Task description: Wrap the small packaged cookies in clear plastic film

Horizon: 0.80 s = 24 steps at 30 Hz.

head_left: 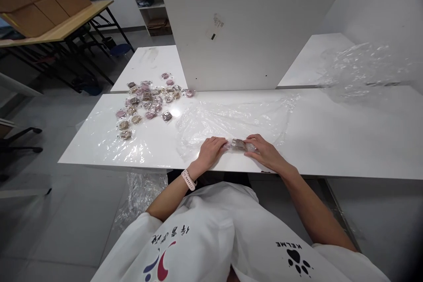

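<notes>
A small brownish bundle in clear plastic (pixel 238 144) lies near the front edge of the white table, between my two hands. My left hand (pixel 210 152), with a pale band on its wrist, has its fingers closed together on the bundle's left end. On the other end, my right hand (pixel 264 152) pinches the plastic between thumb and fingers. Just beyond them a wide sheet of clear plastic film (pixel 228 116) lies crumpled and joins the bundle. What exactly is inside the bundle cannot be made out.
Many small individually wrapped discs (pixel 145 101), pink and brown, are scattered at the table's left. A white upright panel (pixel 238 31) stands behind the film. Crumpled clear plastic (pixel 360 70) is heaped at the right back, and more plastic (pixel 142 194) hangs below the front edge.
</notes>
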Motion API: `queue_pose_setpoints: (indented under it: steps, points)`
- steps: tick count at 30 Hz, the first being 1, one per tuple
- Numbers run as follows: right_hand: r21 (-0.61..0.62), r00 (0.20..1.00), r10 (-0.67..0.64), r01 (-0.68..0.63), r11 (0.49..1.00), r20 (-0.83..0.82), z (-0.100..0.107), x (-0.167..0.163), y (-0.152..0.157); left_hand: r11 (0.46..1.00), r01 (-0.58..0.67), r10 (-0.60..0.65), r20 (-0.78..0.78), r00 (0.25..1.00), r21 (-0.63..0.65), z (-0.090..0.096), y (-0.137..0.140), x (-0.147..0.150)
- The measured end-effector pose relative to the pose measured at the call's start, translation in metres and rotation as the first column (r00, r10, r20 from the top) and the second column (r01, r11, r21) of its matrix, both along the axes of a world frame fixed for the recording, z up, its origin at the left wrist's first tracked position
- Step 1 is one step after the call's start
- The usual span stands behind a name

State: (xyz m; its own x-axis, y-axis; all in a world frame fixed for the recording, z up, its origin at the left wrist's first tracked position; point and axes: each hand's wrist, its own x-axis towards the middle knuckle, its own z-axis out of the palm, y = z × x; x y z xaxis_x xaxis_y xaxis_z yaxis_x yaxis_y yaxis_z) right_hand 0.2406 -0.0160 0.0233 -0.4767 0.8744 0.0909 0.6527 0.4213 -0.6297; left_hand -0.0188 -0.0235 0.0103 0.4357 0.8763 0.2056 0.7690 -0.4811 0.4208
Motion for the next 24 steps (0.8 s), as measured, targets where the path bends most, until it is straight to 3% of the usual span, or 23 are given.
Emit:
queue_pose_setpoints:
  steps: [4, 8, 10, 12, 14, 17, 19, 24]
  points:
    - [0.185, 0.994, -0.065, 0.048, 0.982, 0.089, -0.002, -0.002, 0.016, 0.986, -0.122, 0.106, -0.142, 0.984, -0.114, 0.015, 0.021, -0.001]
    - [0.16, 0.941, -0.22, 0.183, 0.97, 0.258, -0.005, -0.011, 0.038, 0.949, -0.231, 0.18, -0.234, 0.955, -0.214, 0.025, 0.039, 0.003]
    - [0.223, 0.908, -0.321, 0.266, 0.938, 0.268, -0.004, -0.015, 0.043, 0.957, -0.263, 0.229, -0.232, 0.945, -0.124, 0.026, 0.041, 0.004]
    - [0.359, 0.901, -0.379, 0.29, 0.887, 0.209, -0.002, -0.018, 0.041, 0.975, -0.222, 0.224, -0.19, 0.956, 0.032, 0.024, 0.036, 0.003]
    - [0.43, 0.946, -0.287, 0.199, 0.881, 0.15, -0.002, -0.021, 0.034, 0.99, -0.068, 0.087, -0.15, 0.985, 0.126, 0.019, 0.026, 0.001]
    - [0.351, 0.99, -0.029, -0.021, 0.936, 0.137, -0.008, -0.023, 0.024, 0.984, 0.136, -0.122, -0.125, 0.985, 0.113, 0.009, 0.015, -0.004]
    - [0.295, 0.993, 0.015, -0.049, 0.954, 0.118, -0.016, -0.025, 0.02, 0.989, 0.124, -0.115, -0.11, 0.987, 0.077, 0.004, 0.015, -0.007]
    - [0.195, 0.992, -0.067, 0.046, 0.98, 0.102, -0.016, -0.029, 0.028, 0.997, -0.066, 0.06, -0.117, 0.991, -0.045, 0.013, 0.03, -0.01]
